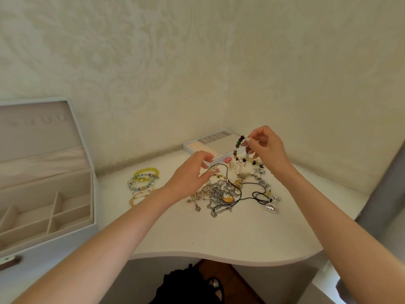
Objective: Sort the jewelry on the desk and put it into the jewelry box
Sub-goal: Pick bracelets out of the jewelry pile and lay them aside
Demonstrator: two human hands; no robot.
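Observation:
A tangled heap of chains, pendants and black cords (228,191) lies in the middle of the white desk (219,233). My right hand (268,148) pinches a dark beaded bracelet (238,142) and holds it up above the heap. My left hand (190,174) hovers over the heap's left side with fingers apart, holding nothing. Several beaded bracelets (143,179) lie in a row to the left. The white jewelry box (43,207) stands open at the far left, its compartments showing nothing inside.
A removable ring tray (210,143) sits against the back wall behind the heap. The desk fits a corner, with walls behind and to the right. The desk's front edge curves inward near me. A grey panel (385,189) rises at the right.

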